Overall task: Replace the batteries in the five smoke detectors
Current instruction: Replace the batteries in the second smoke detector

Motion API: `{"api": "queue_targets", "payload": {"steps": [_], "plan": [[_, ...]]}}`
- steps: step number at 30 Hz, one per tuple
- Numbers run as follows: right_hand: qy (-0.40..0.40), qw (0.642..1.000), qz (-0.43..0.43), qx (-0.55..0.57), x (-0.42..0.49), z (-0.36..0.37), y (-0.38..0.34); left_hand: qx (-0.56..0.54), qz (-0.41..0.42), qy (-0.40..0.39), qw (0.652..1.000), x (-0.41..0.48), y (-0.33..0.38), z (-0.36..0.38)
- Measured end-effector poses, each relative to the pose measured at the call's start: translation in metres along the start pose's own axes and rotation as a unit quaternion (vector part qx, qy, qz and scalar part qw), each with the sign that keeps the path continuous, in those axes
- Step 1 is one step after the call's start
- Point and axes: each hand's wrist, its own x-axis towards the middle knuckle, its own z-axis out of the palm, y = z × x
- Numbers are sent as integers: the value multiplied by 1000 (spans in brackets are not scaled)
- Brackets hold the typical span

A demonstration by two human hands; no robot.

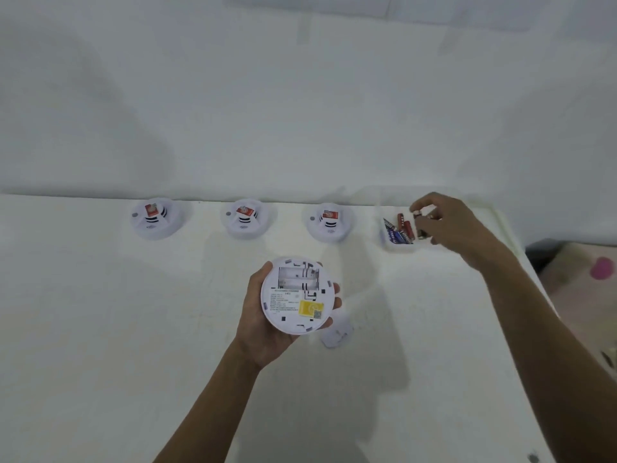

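My left hand [258,315] grips a white round smoke detector [297,295] above the table, its back facing me. The battery bay in it looks empty, and a yellow sticker sits below the bay. My right hand [447,225] reaches over a clear tray [397,247] at the back right that holds several red and blue batteries [402,230]. Its fingertips pinch small batteries [421,212] above the tray. Three more white smoke detectors stand along the wall, face up with red labels: left [155,218], middle [245,218], right [330,222].
A white battery cover [337,334] lies on the white table [100,329] just right of the held detector. The table's right edge runs down past my right arm; a floor with a pink object [602,268] shows beyond it. A white wall stands behind.
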Motion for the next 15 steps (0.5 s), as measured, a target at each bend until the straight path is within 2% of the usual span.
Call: {"api": "queue_targets", "payload": {"steps": [8, 15], "plan": [[39, 994, 88, -48, 66, -41, 69, -50, -7, -8, 999, 20, -32, 4], [-24, 984, 107, -140, 91, -34, 98, -61, 15, -16, 998, 40, -62, 17]]}}
